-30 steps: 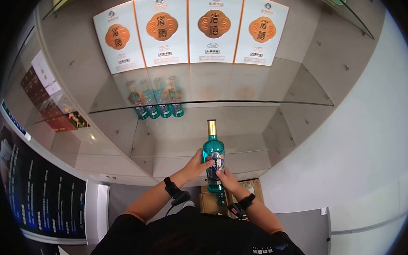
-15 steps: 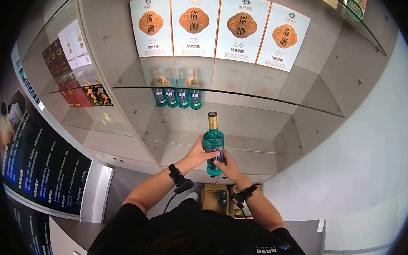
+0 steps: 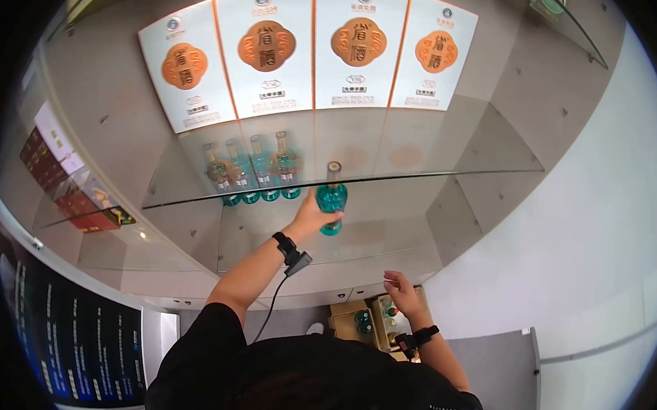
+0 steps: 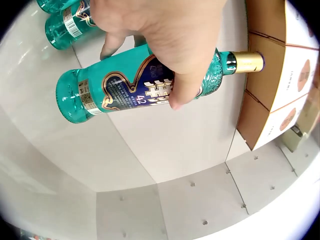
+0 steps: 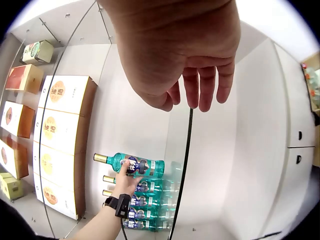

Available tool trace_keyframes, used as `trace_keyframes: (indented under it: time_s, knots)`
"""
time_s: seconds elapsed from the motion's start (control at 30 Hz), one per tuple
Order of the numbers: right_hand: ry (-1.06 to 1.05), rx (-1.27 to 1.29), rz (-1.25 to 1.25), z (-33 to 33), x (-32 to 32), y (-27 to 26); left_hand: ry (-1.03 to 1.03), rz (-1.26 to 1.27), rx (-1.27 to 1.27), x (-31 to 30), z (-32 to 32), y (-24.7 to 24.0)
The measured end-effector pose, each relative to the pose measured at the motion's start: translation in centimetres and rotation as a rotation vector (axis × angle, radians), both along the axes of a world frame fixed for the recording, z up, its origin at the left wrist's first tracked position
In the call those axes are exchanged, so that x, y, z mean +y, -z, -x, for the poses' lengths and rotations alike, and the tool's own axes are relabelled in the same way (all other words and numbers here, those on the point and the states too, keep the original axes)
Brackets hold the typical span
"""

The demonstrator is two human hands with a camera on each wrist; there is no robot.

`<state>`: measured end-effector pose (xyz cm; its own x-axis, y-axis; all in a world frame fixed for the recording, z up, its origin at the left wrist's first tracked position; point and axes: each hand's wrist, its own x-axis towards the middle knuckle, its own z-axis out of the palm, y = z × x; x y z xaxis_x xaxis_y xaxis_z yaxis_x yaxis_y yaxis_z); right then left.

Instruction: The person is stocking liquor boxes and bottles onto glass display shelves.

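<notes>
My left hand (image 3: 313, 217) grips a teal glass bottle (image 3: 332, 198) with a gold cap and a dark blue label. In the left wrist view the thumb lies across the label (image 4: 135, 92), and the fingers go behind the bottle. The bottle is upright near the front edge of the upper glass shelf (image 3: 418, 176). Several matching bottles (image 5: 150, 201) stand in a row to its left; in the right wrist view the held bottle is beside the end of that row. My right hand (image 3: 405, 293) hangs lower right, away from the bottle, fingers loosely bent and holding nothing.
Several white boxes (image 3: 266, 48) with orange emblems line the upper glass shelf. On the floor below, a cardboard box (image 3: 356, 327) holds teal bottles, with another box (image 3: 393, 321) beside it. Red boxes (image 3: 87, 202) fill the cabinet section at left.
Both hands held the bottle lower and nearer the body. Now the right hand has let go and drawn off to the right, while the left has carried the bottle forward to the shelves.
</notes>
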<state>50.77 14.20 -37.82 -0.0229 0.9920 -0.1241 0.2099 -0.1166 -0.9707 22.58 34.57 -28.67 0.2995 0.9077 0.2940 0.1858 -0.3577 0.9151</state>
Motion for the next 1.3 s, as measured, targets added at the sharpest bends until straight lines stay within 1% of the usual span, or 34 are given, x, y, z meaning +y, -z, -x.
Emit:
trace_keyframes:
  time_s: [0.03,0.2,0.27,0.3,0.33,0.43,0.47,0.5,0.53,0.67,0.77,0.8,0.87,1.0,1.07,1.1,1.13,1.2,1.23,1.27,1.3]
  knots:
    - [0.028,0.007,0.011,-0.2,-0.3,0.4,0.013,-0.073,0.04,1.1,0.3,-0.3]
    - [0.128,0.014,0.021,-0.4,-1.6,0.8,0.042,0.007,-0.042,6.7,1.2,1.5]
    - [0.175,0.057,0.042,-0.4,-1.9,1.0,-0.067,-0.05,0.054,7.8,1.1,0.5]
    - [0.175,0.046,0.04,-0.5,-1.9,1.1,-0.123,-0.002,0.131,8.1,1.1,0.1]
    - [0.176,0.034,0.037,-0.5,-1.9,1.2,-0.103,0.0,0.141,8.9,0.9,0.5]
    - [0.227,0.064,0.058,-0.7,-2.6,0.8,-0.079,-0.033,-0.026,11.1,0.8,1.9]
    - [0.227,0.064,0.056,-0.9,-2.6,0.8,-0.069,-0.032,-0.018,11.7,0.8,2.1]
    - [0.224,0.071,0.068,-1.1,-2.7,0.7,-0.105,-0.049,0.013,12.4,1.0,2.3]
    - [0.233,0.08,0.07,-1.1,-2.7,0.8,-0.141,-0.066,0.043,13.3,1.1,2.8]
    - [0.294,0.162,0.036,-1.3,-2.8,1.1,-0.147,-0.114,0.037,16.0,1.4,5.0]
    - [0.306,0.095,0.071,-1.5,-2.6,-0.1,-0.159,-0.158,0.042,18.5,2.0,7.5]
    - [0.309,0.101,0.071,-1.5,-2.4,-0.6,-0.125,-0.141,0.008,19.6,2.3,8.6]
    - [0.308,0.072,0.122,-1.2,-1.9,-1.4,-0.086,-0.125,-0.022,20.2,2.5,8.9]
    - [0.293,0.082,0.1,-0.6,-0.9,-1.3,-0.095,-0.16,-0.043,20.5,2.9,9.3]
    - [0.259,0.032,0.071,-0.6,0.7,-1.8,-0.157,-0.075,-0.011,18.6,2.6,7.2]
    - [0.234,-0.011,0.042,-0.5,1.7,-2.1,-0.111,-0.066,0.004,17.7,2.3,5.9]
    - [0.225,-0.017,0.041,-0.4,3.0,-2.2,-0.121,-0.066,0.0,17.1,2.3,5.2]
    - [0.122,-0.086,-0.056,0.0,6.1,-2.5,-0.211,-0.045,0.111,16.2,2.3,4.2]
    - [0.112,-0.09,-0.057,0.4,7.7,-3.3,-0.204,-0.013,0.134,15.8,2.5,3.9]
    - [0.059,-0.127,-0.105,1.0,9.4,-4.2,-0.214,-0.012,0.129,15.7,2.5,4.1]
    - [0.005,-0.162,-0.152,1.8,11.2,-5.2,-0.253,-0.047,0.208,15.5,2.5,4.4]
